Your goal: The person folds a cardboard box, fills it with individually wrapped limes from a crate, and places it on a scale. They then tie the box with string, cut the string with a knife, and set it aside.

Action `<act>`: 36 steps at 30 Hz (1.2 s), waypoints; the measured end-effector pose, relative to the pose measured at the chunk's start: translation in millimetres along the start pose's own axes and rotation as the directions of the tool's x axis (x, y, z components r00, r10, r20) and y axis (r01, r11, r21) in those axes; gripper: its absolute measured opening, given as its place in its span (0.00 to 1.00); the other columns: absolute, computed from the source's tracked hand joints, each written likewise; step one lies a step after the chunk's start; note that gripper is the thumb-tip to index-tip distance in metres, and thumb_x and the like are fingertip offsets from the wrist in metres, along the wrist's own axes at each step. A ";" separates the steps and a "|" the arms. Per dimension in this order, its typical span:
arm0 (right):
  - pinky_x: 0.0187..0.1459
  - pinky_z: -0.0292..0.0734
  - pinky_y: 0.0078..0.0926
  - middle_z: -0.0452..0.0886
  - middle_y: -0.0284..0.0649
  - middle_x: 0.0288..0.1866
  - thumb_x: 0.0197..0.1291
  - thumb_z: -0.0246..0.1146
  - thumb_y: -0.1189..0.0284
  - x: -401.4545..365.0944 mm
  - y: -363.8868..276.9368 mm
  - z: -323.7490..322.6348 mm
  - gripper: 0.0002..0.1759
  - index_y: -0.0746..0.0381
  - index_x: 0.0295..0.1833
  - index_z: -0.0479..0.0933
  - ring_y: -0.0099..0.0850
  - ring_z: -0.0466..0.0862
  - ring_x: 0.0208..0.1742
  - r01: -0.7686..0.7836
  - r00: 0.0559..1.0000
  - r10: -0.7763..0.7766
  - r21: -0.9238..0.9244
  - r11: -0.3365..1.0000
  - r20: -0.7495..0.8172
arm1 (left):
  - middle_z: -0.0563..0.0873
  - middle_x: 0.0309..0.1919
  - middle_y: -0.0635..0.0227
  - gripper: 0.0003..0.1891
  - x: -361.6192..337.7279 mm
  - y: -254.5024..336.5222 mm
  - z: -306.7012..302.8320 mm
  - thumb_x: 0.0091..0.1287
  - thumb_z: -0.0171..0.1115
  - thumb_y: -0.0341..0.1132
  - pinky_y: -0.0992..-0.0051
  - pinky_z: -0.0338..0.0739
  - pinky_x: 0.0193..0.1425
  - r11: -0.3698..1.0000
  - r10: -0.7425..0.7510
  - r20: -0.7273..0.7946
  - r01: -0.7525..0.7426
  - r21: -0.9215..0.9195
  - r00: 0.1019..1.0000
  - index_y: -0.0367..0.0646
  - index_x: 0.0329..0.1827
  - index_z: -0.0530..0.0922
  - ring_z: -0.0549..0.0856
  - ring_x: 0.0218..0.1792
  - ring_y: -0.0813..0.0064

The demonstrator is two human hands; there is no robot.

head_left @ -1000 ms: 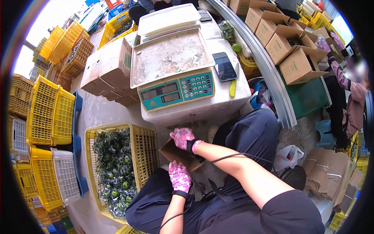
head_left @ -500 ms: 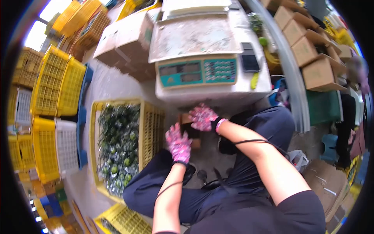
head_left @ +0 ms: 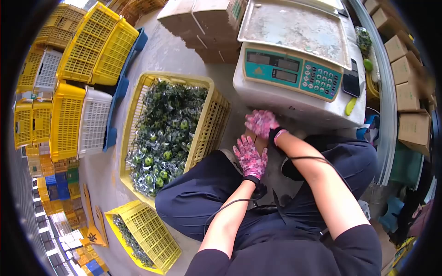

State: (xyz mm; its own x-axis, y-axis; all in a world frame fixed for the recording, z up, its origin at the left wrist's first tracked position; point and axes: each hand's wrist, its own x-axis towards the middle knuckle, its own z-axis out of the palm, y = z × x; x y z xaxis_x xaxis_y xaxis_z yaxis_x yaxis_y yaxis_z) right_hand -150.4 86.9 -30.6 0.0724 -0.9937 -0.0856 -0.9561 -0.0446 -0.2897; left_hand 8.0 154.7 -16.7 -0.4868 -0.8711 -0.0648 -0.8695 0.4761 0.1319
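Carton (head_left: 260,143) by splayed left hand (head_left: 250,158), right hand (head_left: 261,123) grip unclear, crate (head_left: 211,124) beside, scale (head_left: 293,71) ahead

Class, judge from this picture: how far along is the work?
Done: the green fruit in the yellow crate looks bagged. In hand: the right hand and left hand are at some cardboard, its contents hidden. Left, apparently: the crate holds a large heap, and no fruit lies on the scale tray. The full extent can't be told.

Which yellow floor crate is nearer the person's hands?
The larger, paler crate, full of wrapped green fruit; the smaller, brighter crate sits farther from the left hand.
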 end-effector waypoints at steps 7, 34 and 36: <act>0.45 0.77 0.44 0.82 0.47 0.39 0.66 0.49 0.54 4.5 23.4 5.8 0.21 0.55 0.37 0.81 0.45 0.83 0.43 0.006 0.997 0.007 0.170 0.985 -0.078 | 0.46 0.77 0.47 0.50 5.9 23.8 -26.0 0.62 0.48 0.69 0.42 0.31 0.75 0.990 -0.078 0.317 0.035 0.140 0.945 0.38 0.77 0.51 0.43 0.77 0.47; 0.63 0.66 0.25 0.69 0.42 0.67 0.62 0.65 0.72 177.4 -159.2 -271.5 0.32 0.59 0.71 0.64 0.30 0.70 0.65 0.379 0.919 -0.091 0.799 0.466 -0.383 | 0.75 0.53 0.55 0.36 -42.6 -261.8 -326.1 0.63 0.64 0.36 0.66 0.75 0.58 -0.223 -0.497 -0.258 -0.410 -0.884 0.828 0.43 0.72 0.56 0.77 0.50 0.66; 0.69 0.62 0.31 0.62 0.42 0.72 0.55 0.72 0.71 194.0 -189.5 -211.5 0.42 0.59 0.74 0.59 0.34 0.61 0.72 0.367 0.929 -0.234 0.649 0.666 -0.286 | 0.77 0.55 0.59 0.33 -98.7 -307.8 -360.8 0.63 0.64 0.39 0.62 0.77 0.58 -0.128 -0.771 -0.161 -0.397 -0.909 0.616 0.45 0.71 0.62 0.79 0.54 0.68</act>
State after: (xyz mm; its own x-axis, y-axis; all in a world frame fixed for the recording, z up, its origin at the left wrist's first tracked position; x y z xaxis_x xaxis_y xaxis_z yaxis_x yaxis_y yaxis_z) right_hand -15.2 -119.1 209.3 0.2098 -0.9424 0.2605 -0.4262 -0.3279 -0.8431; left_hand 354.0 50.7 306.0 0.3846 -0.9229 0.0173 0.3809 0.1758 0.9077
